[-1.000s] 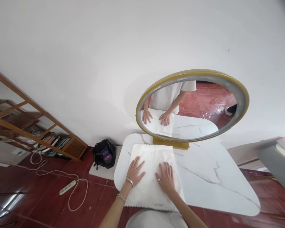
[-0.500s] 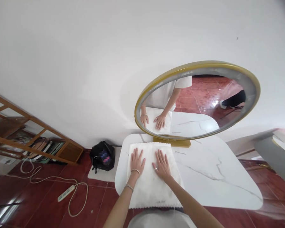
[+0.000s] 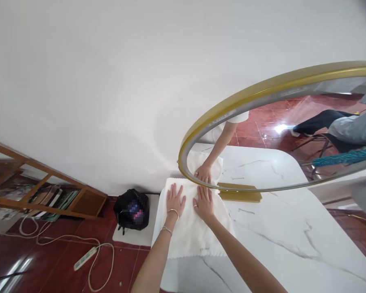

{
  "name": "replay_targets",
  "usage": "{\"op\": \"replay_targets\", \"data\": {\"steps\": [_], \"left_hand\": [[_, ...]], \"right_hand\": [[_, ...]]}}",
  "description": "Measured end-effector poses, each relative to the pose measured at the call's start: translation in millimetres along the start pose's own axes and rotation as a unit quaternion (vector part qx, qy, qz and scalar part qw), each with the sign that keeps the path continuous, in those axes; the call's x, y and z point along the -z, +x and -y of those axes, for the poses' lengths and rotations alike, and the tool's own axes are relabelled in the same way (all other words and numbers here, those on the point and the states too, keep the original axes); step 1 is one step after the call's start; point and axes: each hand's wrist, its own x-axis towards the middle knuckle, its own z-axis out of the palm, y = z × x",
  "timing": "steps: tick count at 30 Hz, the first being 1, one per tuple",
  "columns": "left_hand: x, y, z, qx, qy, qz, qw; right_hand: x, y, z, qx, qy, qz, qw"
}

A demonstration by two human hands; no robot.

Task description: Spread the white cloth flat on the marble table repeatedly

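A white cloth (image 3: 198, 240) with a scalloped edge lies spread on the left part of the white marbled table (image 3: 271, 228). My left hand (image 3: 175, 200) rests flat on its upper left, fingers spread, bracelets at the wrist. Flat on the upper right of the cloth is my right hand (image 3: 205, 205), a ring on one finger and its fingertips close under the mirror's rim. Just beyond stands a gold-framed oval mirror (image 3: 271, 142) on a gold base (image 3: 240, 193), reflecting my right hand and the cloth.
Left of the table, a black bag (image 3: 131, 211) sits on the floor. A white power strip (image 3: 85, 259) with a looping cord lies on the red tiles. A wooden cabinet (image 3: 88, 201) stands against the wall. The mirror reflects a seated person.
Both hands have slid toward the wall with the cloth, its lower edge pulling away from the table's front. My right hand is nearer the mirror. The camera view has shifted, enlarging the mirror.
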Motion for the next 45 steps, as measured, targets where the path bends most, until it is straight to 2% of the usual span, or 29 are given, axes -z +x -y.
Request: {"op": "replay_targets", "data": {"steps": [5, 10, 13, 20, 23, 27, 33, 36, 39, 42, 45], "left_hand": [[-3, 23, 5, -0.003, -0.002, -0.007, 1.0], [-4, 20, 11, -0.012, -0.01, -0.014, 1.0], [-3, -5, 19, 0.007, -0.005, -0.023, 1.0], [0, -106, 42, 0.007, 0.038, -0.063, 0.997], [0, -125, 44, 0.009, 0.047, -0.065, 0.997], [1, -109, 45, 0.007, 0.046, -0.053, 0.998], [15, -36, 50, -0.01, 0.034, 0.01, 0.999], [17, -21, 50, 0.003, 0.021, 0.04, 0.999], [11, -47, 52, 0.032, 0.014, 0.017, 0.999], [3, -100, 58, 0.052, 0.017, -0.038, 0.998], [3, -149, 64, 0.069, 0.013, -0.07, 0.995]], "right_hand": [[-14, 21, 2, -0.014, -0.005, 0.005, 1.0], [-7, 9, 0, 0.016, -0.004, -0.003, 1.0], [5, -15, 6, 0.05, 0.011, -0.004, 0.999], [37, -112, 38, 0.099, 0.053, 0.06, 0.992], [47, -140, 41, 0.14, 0.059, 0.084, 0.985], [42, -137, 41, 0.137, 0.042, 0.08, 0.986], [17, -84, 42, 0.111, 0.035, 0.073, 0.99], [9, -68, 43, 0.105, 0.033, 0.062, 0.992], [4, -75, 52, 0.097, 0.042, 0.056, 0.993], [7, -100, 68, 0.111, 0.077, 0.072, 0.988], [20, -128, 79, 0.16, 0.13, 0.109, 0.972]]}}
